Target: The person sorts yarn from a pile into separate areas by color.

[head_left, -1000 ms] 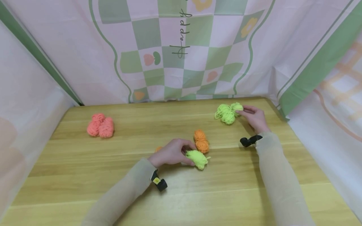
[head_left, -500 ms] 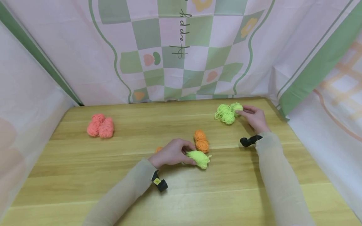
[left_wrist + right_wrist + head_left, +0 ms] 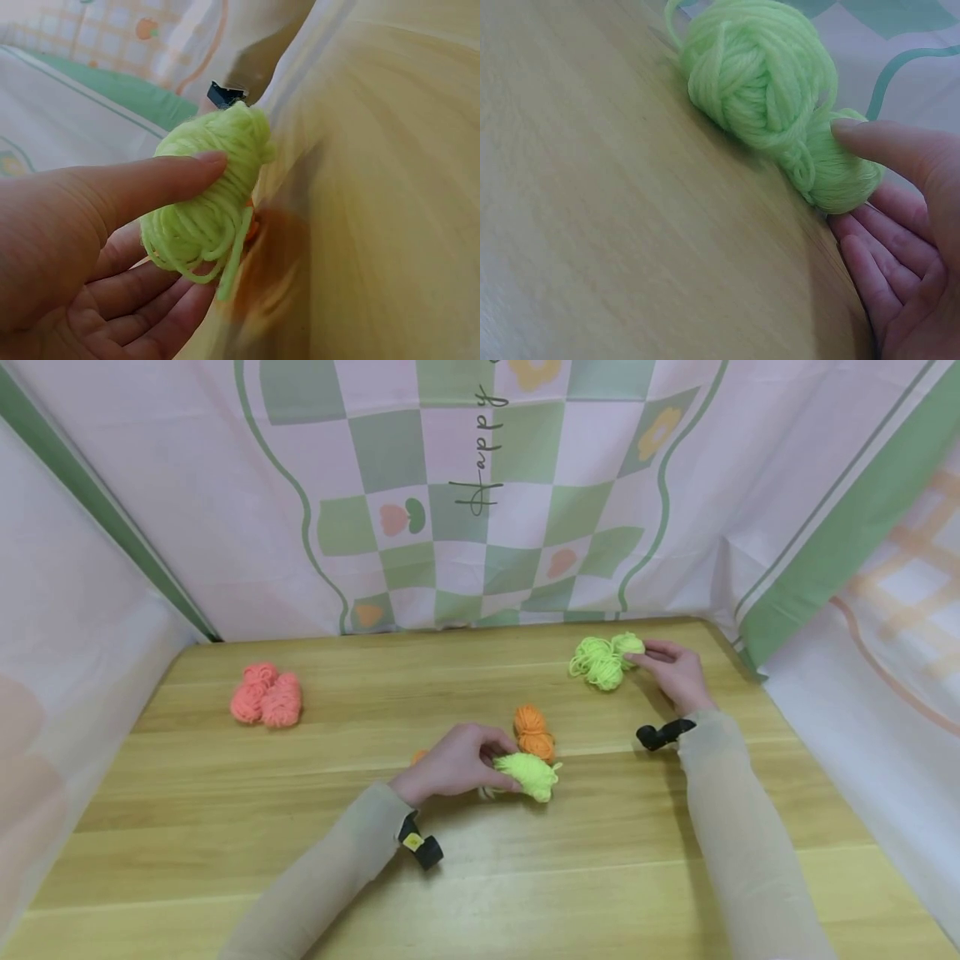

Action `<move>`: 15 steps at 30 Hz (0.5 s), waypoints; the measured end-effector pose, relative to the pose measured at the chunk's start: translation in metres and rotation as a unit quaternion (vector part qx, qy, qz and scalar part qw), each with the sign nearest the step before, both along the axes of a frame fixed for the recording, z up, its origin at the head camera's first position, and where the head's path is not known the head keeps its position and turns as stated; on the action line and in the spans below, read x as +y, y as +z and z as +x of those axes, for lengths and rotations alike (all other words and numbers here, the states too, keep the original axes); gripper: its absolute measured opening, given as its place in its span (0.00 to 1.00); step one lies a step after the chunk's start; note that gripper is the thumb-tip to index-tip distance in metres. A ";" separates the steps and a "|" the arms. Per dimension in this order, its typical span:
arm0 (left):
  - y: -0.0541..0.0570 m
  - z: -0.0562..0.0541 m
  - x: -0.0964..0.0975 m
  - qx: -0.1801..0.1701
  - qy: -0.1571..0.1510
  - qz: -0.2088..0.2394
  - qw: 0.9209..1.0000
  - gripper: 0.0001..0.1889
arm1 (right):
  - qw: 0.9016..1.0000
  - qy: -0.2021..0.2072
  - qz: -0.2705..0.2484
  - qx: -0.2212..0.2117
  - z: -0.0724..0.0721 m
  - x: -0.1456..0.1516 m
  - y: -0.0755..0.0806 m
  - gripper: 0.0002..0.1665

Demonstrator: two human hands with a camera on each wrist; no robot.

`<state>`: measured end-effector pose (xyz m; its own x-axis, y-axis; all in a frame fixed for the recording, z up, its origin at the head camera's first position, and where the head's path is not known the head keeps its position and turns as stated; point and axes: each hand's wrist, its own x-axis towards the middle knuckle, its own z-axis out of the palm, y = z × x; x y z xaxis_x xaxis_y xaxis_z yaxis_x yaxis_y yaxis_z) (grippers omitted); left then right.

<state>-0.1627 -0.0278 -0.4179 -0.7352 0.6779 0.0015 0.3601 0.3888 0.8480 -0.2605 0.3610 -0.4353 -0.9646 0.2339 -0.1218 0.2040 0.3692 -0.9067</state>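
My left hand (image 3: 461, 762) holds a yellow-green yarn ball (image 3: 529, 777) between thumb and fingers, just in front of an orange yarn bundle (image 3: 534, 732). In the left wrist view the thumb presses across the yellow-green strands, and a loose end dangles below. At the back right, my right hand (image 3: 675, 675) pinches a small light-green yarn ball (image 3: 844, 165). Larger light-green yarn (image 3: 757, 67) lies against it on the table, with loops trailing off its left side in the head view.
Coral-pink yarn balls (image 3: 267, 695) sit together at the back left of the wooden table (image 3: 525, 902). Another bit of orange (image 3: 419, 757) peeks out behind my left wrist, mostly hidden. A patterned curtain (image 3: 450, 560) rises along the table's back edge.
My left hand has shifted the yellow-green yarn ball slightly right and away from me, nearer the orange bundle, turning it a little. My right hand and the light-green yarn have stayed put.
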 end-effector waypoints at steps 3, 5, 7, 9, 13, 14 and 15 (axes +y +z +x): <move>0.002 0.000 -0.001 0.001 -0.002 0.007 1.000 0.18 | 1.000 0.000 0.001 0.000 0.000 0.000 0.000 0.48; 0.004 0.000 -0.002 0.002 -0.003 0.010 1.000 0.18 | 1.000 -0.001 0.000 0.001 0.000 0.000 0.000 0.48; 0.006 0.000 -0.002 0.004 -0.004 0.013 1.000 0.18 | 1.000 -0.001 -0.001 0.002 0.000 -0.001 0.000 0.48; 0.009 -0.001 -0.002 0.007 -0.001 0.013 1.000 0.18 | 1.000 -0.002 0.000 0.001 0.000 -0.001 0.000 0.47; 0.014 -0.002 -0.003 0.010 0.007 0.016 1.000 0.18 | 1.000 0.000 0.004 -0.001 0.001 -0.001 0.001 0.48; 0.016 -0.002 -0.003 0.011 0.011 0.016 1.000 0.18 | 1.000 0.000 0.005 -0.001 0.001 -0.001 0.001 0.48; 0.017 -0.002 -0.004 0.010 0.014 0.019 1.000 0.19 | 1.000 0.000 0.006 -0.002 0.001 -0.001 0.001 0.48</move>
